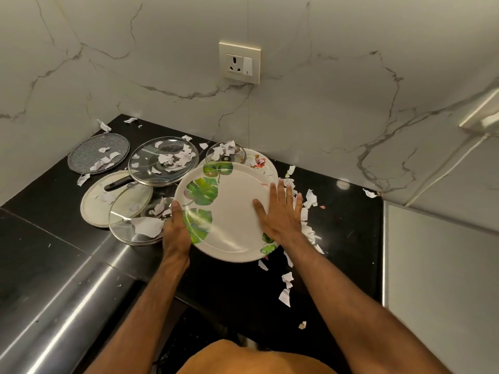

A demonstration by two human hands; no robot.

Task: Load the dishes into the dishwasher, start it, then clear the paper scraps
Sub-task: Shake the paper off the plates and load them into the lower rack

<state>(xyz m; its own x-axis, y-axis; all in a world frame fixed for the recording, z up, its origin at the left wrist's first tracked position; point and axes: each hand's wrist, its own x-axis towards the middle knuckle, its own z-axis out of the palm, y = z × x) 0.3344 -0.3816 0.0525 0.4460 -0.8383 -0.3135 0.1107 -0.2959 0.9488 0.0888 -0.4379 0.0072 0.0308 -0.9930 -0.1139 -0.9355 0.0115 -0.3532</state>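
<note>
A white plate with green leaf prints (229, 211) is tilted above the black counter (348, 238). My left hand (176, 228) grips its left rim, thumb on top. My right hand (280, 214) lies flat with straight fingers on the plate's right side. Behind it sits a second plate with a red flower print (266, 164). Torn paper scraps (309, 209) lie scattered right of the plate and over the other dishes.
Glass lids (162, 160) (132, 214) (225, 152), a cream lid with a black handle (100, 198) and a grey speckled round mat (98, 152) crowd the left of the counter. A steel edge (67, 306) runs at lower left. A wall socket (239, 62) is on the marble wall.
</note>
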